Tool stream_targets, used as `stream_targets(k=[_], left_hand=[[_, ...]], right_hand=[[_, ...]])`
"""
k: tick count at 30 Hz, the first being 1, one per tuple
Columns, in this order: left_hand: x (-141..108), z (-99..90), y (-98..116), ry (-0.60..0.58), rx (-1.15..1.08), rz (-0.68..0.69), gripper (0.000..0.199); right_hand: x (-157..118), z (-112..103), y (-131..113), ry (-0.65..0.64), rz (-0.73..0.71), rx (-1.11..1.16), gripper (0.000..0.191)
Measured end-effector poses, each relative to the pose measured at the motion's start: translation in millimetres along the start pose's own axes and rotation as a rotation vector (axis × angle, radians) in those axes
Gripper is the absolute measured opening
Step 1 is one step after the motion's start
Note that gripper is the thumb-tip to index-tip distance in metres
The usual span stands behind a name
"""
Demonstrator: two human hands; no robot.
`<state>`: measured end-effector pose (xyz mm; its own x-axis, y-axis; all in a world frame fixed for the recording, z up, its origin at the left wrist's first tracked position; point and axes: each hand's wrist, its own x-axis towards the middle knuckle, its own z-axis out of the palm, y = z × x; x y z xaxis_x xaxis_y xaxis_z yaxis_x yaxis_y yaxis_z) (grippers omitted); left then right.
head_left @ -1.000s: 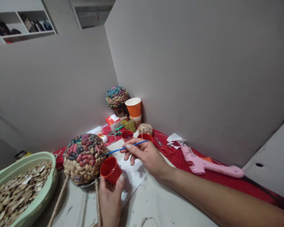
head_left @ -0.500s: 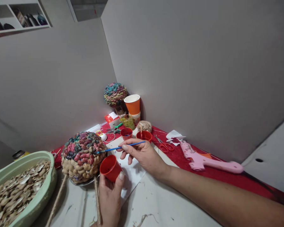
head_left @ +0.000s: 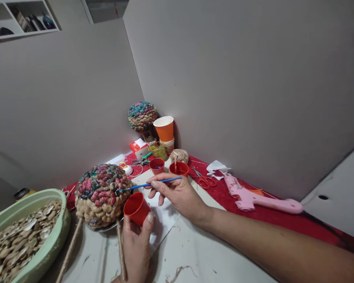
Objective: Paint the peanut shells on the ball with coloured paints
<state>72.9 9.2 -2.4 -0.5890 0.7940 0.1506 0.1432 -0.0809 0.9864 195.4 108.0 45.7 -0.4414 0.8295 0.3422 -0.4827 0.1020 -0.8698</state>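
In my right hand (head_left: 177,194) a thin blue paintbrush (head_left: 156,182) is pinched, its dark tip touching the right side of a bumpy dome (head_left: 102,196) covered in shells. Pink, teal and dark paint covers the dome's upper part; its lower part is bare tan. My left hand (head_left: 138,239) is wrapped round a small red cup (head_left: 136,209), tilted just below the brush. Two rope-wrapped legs (head_left: 120,249) extend from the dome toward me.
A green basin (head_left: 54,239) of shells stands at the left. Behind are two red cups (head_left: 157,166), orange paper cups (head_left: 164,129), twine (head_left: 179,155) and a second painted dome (head_left: 142,116). Red scissors (head_left: 206,182) and a pink glue gun (head_left: 262,199) lie at the right.
The whole view has shifted slightly. Both hands keep nearly the same places, with the brush tip still against the dome.
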Motion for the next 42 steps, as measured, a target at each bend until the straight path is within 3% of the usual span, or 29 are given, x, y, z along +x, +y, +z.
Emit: stream_targets(k=[16,28,35,42], left_hand=[[1.4,-2.1,-6.8,-0.028,0.03,-0.005,0.048],[0.8,-0.8,-0.7,-0.03,0.029,0.003,0.047],[1.8,-1.3,-6.4,-0.051,-0.028,-0.007,0.05],[0.0,3.6,6.6,-0.048,0.006,-0.016,0.052]], right_hand=[[-2.6,-2.5,6.3,-0.077,-0.02,-0.015,0.025],[-3.2,-3.2,0.1,-0.012,-0.121,-0.089,0.023],[-7.7,-2.8,-3.8,-0.069,-0.02,-0.102,0.025],[-7.7,-1.6,0.1,-0.151,-0.027,-0.127,0.02]])
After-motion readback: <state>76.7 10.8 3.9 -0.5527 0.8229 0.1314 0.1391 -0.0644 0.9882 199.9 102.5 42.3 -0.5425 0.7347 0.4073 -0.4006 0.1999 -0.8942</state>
